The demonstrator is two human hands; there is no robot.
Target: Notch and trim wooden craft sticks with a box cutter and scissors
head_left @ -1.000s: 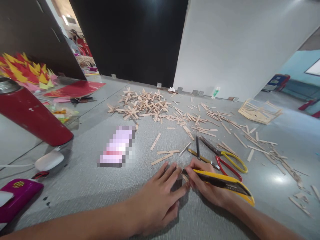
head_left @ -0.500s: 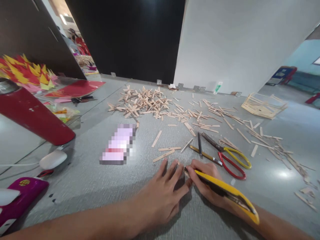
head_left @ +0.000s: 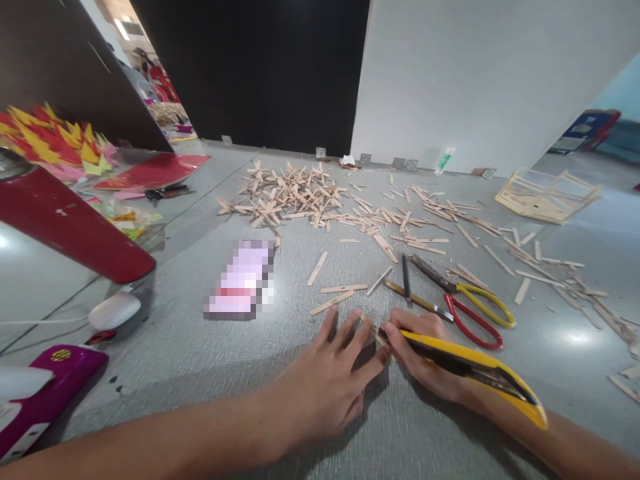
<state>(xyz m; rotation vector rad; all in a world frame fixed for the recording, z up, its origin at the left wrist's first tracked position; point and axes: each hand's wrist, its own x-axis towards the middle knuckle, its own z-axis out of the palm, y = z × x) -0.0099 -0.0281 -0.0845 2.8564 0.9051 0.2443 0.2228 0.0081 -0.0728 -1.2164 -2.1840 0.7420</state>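
Pretty decent light overall, kinda cool and grey. There's a hot glare spot on the desk [head_left: 225, 360] toward its right edge, plus a paler shine by the left edge, beside the red bottle [head_left: 85, 220]. Soft shadow sits under the left hand [head_left: 325, 383], nothing harsh. The black panel [head_left: 265, 73] along the far edge just eats the light. The phone [head_left: 243, 277] is all chunky pixel blocks. Wide lens stretches stuff near both sides, and the background past the far left corner, lit lamp [head_left: 121, 29] included, looks mushy.
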